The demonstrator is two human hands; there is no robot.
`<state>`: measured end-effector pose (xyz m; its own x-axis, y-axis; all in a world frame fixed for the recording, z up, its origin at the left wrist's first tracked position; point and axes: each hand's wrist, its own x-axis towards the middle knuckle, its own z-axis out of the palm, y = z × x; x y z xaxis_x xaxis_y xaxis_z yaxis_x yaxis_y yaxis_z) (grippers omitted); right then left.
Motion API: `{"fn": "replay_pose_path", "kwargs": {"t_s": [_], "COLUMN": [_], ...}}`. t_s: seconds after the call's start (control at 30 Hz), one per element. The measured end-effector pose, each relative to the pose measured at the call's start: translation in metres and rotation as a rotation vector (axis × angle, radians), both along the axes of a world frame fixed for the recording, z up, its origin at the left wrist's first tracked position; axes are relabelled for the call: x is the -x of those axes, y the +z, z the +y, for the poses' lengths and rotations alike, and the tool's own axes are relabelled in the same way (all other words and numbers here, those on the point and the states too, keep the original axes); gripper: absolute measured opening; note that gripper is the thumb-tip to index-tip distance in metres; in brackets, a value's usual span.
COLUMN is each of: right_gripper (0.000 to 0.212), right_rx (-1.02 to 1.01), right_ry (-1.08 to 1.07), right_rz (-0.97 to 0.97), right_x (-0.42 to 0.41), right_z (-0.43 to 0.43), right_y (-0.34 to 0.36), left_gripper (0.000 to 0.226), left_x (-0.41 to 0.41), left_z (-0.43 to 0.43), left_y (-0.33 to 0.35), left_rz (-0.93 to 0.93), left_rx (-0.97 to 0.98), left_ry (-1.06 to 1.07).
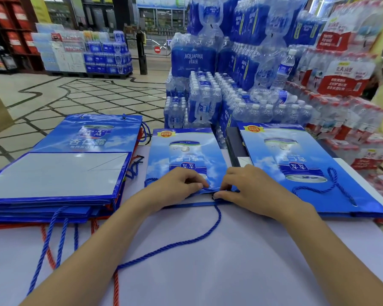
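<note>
A flat blue paper gift bag (186, 153) lies in the middle of the pale table (230, 250), its top edge towards me. My left hand (175, 186) and my right hand (250, 186) both sit on that top edge with fingers curled, pinching the folded rim close together. A blue rope handle (208, 237) runs from under my right fingertips down across the table towards me.
A stack of flat blue bags (60, 173) with blue and orange cords lies at the left. Another pile of blue bags (307, 171) lies at the right. Shrink-wrapped packs of bottled water (230, 85) rise behind the table. Tiled shop floor lies at the far left.
</note>
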<state>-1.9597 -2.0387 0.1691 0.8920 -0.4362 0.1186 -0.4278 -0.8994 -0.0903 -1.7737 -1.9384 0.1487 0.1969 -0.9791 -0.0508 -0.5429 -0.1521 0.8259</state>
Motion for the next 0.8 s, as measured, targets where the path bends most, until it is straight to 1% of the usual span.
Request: {"fn": "replay_pose_path", "kwargs": {"t_s": [0.07, 0.13, 0.2, 0.27, 0.33, 0.4, 0.47, 0.5, 0.53, 0.57, 0.6, 0.67, 0.7, 0.73, 0.77, 0.8], "right_gripper": [0.031, 0.029, 0.027, 0.027, 0.035, 0.047, 0.054, 0.057, 0.056, 0.053, 0.049, 0.046, 0.044, 0.043, 0.041, 0.039], "right_rx": [0.009, 0.009, -0.002, -0.006, -0.011, -0.064, -0.063, -0.009, 0.048, 0.095, 0.127, 0.171, 0.200, 0.232, 0.259, 0.272], "right_ry": [0.017, 0.027, 0.033, 0.048, 0.057, 0.027, -0.002, -0.008, -0.022, -0.038, -0.063, -0.123, -0.151, -0.180, -0.210, -0.240], "right_rz": [0.009, -0.015, -0.052, -0.056, -0.025, -0.020, -0.041, -0.040, -0.028, -0.014, 0.005, 0.041, 0.052, 0.052, 0.047, 0.055], "right_x": [-0.001, -0.002, -0.002, -0.003, -0.002, -0.002, -0.006, -0.009, -0.013, -0.017, -0.020, -0.024, -0.024, -0.024, -0.022, -0.020], "right_z": [-0.001, -0.002, -0.003, -0.003, -0.004, -0.005, -0.005, -0.004, -0.002, -0.001, 0.000, 0.003, 0.004, 0.005, 0.005, 0.004], "right_y": [0.000, -0.001, -0.002, -0.004, -0.008, -0.010, -0.013, -0.014, -0.014, -0.015, -0.015, -0.016, -0.016, -0.015, -0.015, -0.013], "left_gripper": [0.023, 0.025, 0.024, 0.019, 0.011, 0.008, 0.014, 0.021, 0.028, 0.035, 0.040, 0.041, 0.037, 0.032, 0.030, 0.033], "left_x": [0.000, -0.002, 0.000, 0.001, -0.002, -0.010, -0.017, -0.020, -0.022, -0.023, -0.025, -0.025, -0.023, -0.020, -0.014, -0.009], "left_z": [-0.002, -0.005, -0.006, -0.006, -0.003, 0.000, 0.003, 0.004, 0.005, 0.005, 0.005, 0.007, 0.007, 0.007, 0.008, 0.009], "left_y": [-0.002, -0.003, -0.003, 0.000, 0.008, 0.016, 0.020, 0.019, 0.017, 0.014, 0.010, 0.002, -0.002, -0.005, -0.008, -0.010], "left_rz": [0.024, 0.164, 0.267, 0.299, 0.296, 0.344, 0.428, 0.451, 0.437, 0.368, 0.228, -0.162, -0.318, -0.414, -0.471, -0.518], "left_rx": [0.020, 0.049, 0.067, 0.101, 0.190, 0.329, 0.449, 0.474, 0.473, 0.460, 0.456, 0.497, 0.517, 0.506, 0.459, 0.402], "left_ry": [0.067, 0.155, 0.191, 0.195, 0.241, 0.307, 0.325, 0.314, 0.301, 0.289, 0.279, 0.216, 0.139, 0.046, -0.046, -0.126]}}
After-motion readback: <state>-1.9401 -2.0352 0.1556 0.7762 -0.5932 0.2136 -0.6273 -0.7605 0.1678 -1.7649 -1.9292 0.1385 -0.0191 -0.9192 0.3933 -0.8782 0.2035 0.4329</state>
